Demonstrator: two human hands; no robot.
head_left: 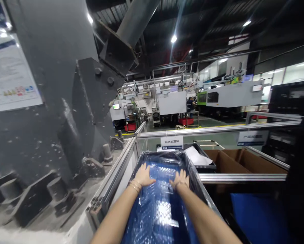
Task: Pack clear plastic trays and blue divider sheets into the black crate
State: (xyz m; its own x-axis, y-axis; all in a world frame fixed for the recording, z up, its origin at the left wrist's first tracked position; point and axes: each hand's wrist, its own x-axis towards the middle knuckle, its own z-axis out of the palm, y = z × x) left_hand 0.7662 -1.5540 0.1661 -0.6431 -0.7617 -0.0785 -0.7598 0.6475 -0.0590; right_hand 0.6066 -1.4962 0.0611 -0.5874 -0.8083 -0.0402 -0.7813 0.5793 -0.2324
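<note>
Between frame rails (pixel 117 178), left hand (pixel 144 176) and right hand (pixel 179 179) open, flat on bubble wrap (pixel 159 211)

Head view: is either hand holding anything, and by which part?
Nothing is gripped: the left hand and right hand lie flat on the blue bubble wrap.

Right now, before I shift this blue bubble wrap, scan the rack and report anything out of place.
A loose white sheet lies askew on the black tray beside the blue bubble wrap, not squared to the tray's edges. Pale dust also speckles the dark steel machine housing left of the aluminium frame.
</note>
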